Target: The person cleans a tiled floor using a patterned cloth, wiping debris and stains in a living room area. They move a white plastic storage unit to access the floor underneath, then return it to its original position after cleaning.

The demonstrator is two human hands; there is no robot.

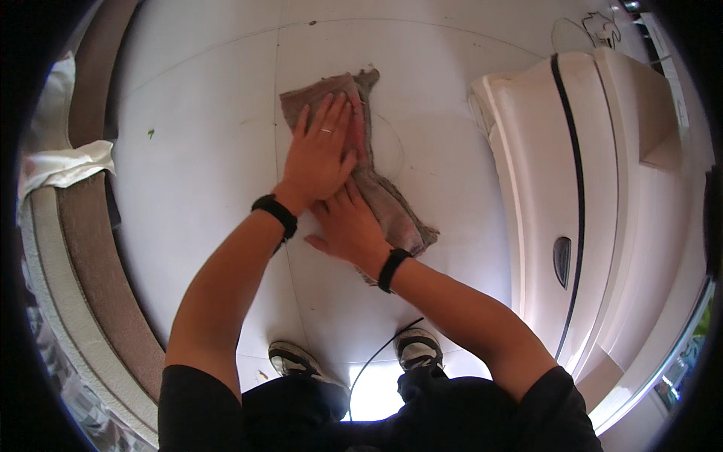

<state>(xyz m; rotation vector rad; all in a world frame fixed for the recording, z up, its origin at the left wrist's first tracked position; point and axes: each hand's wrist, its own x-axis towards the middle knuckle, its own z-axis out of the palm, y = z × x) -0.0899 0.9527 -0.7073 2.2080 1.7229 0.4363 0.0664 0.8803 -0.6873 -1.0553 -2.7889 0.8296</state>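
A worn, reddish-brown cloth with frayed grey-brown edges lies folded on the pale tiled floor. On its upper part rests my left hand, palm down, with a ring on one finger. Lower and to the right, my right hand lies flat on the cloth, its thumb stretched out to the left over the floor. The fingertips of my right hand meet the heel of my left hand. Neither hand has its fingers closed around the fabric. Some of the cloth is hidden beneath both palms.
Along the right stands a cream cabinet with a dark handle. A brown and cream sofa-like piece with a white cloth borders the left. A black cable runs between my shoes. Thin wires lie at the upper right.
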